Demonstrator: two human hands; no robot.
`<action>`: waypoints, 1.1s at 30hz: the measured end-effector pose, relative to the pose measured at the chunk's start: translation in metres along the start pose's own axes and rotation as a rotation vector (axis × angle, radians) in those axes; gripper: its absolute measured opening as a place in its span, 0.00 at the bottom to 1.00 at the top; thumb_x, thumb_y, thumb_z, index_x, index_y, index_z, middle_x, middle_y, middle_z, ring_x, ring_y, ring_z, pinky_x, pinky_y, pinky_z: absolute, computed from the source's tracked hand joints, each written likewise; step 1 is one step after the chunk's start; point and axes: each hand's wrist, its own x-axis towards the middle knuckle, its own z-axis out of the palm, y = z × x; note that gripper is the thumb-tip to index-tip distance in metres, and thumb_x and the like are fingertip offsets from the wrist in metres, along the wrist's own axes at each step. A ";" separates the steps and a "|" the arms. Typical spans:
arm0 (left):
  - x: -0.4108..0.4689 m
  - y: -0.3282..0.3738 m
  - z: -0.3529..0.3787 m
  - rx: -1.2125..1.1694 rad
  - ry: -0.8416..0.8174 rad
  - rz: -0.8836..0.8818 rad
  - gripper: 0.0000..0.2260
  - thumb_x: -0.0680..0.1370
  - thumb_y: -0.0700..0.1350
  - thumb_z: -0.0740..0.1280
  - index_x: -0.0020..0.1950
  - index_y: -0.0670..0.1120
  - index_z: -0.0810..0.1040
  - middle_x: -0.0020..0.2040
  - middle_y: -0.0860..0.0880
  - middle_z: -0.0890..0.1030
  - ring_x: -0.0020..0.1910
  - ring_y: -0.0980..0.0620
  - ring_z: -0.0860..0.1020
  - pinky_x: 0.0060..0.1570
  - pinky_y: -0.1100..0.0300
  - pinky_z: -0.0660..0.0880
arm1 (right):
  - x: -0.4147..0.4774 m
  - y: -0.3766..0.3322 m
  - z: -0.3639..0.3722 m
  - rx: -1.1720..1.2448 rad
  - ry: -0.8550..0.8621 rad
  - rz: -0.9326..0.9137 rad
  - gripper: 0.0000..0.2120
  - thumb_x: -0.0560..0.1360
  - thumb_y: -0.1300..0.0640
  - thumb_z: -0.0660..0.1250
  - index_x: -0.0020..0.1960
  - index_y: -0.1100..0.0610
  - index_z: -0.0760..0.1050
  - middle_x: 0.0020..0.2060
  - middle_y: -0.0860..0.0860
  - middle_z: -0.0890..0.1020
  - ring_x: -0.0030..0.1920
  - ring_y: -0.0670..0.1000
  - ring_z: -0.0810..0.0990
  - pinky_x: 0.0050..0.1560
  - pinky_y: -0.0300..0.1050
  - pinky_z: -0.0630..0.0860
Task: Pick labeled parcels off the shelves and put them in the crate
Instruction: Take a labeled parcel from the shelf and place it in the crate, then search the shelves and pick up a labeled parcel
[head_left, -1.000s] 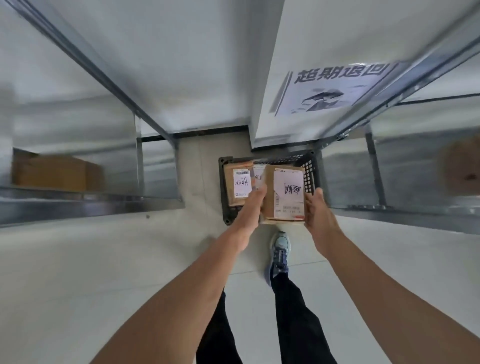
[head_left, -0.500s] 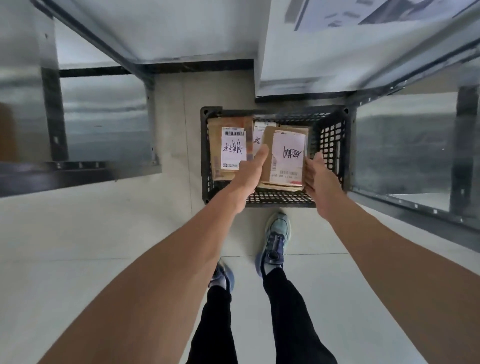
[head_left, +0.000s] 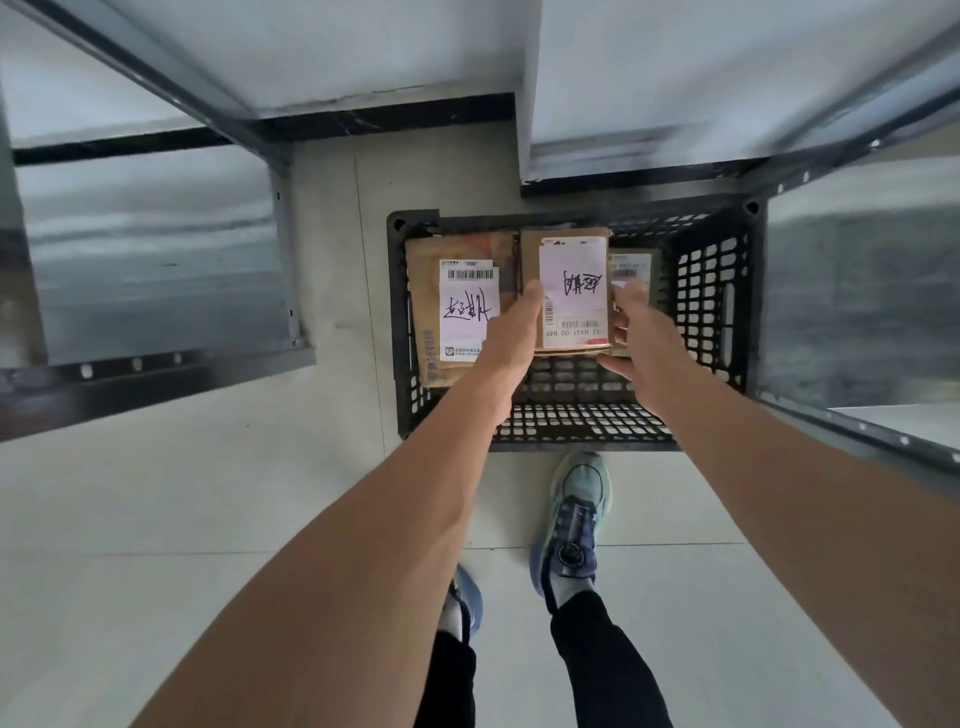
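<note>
Gripping one labeled parcel by its two side edges, left hand and right hand both clamped on it. Held within the black crate, near its middle; hard to tell whether resting on the bottom. Lying flat by the crate's left wall, a second parcel, label up. Toward the crate's right wall, a third parcel, partly hidden.
</note>
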 end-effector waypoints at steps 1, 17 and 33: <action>0.004 0.000 0.000 0.003 0.002 0.014 0.22 0.86 0.59 0.53 0.73 0.50 0.71 0.64 0.51 0.75 0.61 0.51 0.74 0.71 0.51 0.66 | 0.003 -0.001 0.003 0.014 -0.007 -0.004 0.19 0.85 0.39 0.51 0.58 0.45 0.78 0.54 0.49 0.85 0.58 0.50 0.82 0.67 0.55 0.76; -0.009 0.007 -0.013 -0.014 -0.020 -0.020 0.29 0.84 0.66 0.49 0.79 0.51 0.66 0.79 0.47 0.67 0.77 0.46 0.66 0.71 0.46 0.62 | -0.022 -0.024 0.004 0.029 -0.129 0.029 0.29 0.84 0.35 0.48 0.77 0.48 0.67 0.77 0.51 0.70 0.79 0.55 0.63 0.79 0.59 0.56; -0.291 0.119 -0.096 -0.362 0.151 0.292 0.33 0.82 0.69 0.48 0.82 0.52 0.59 0.82 0.47 0.62 0.72 0.50 0.70 0.61 0.56 0.68 | -0.313 -0.193 0.051 -0.124 -0.266 -0.433 0.31 0.81 0.29 0.48 0.82 0.37 0.52 0.83 0.43 0.54 0.82 0.55 0.55 0.78 0.63 0.48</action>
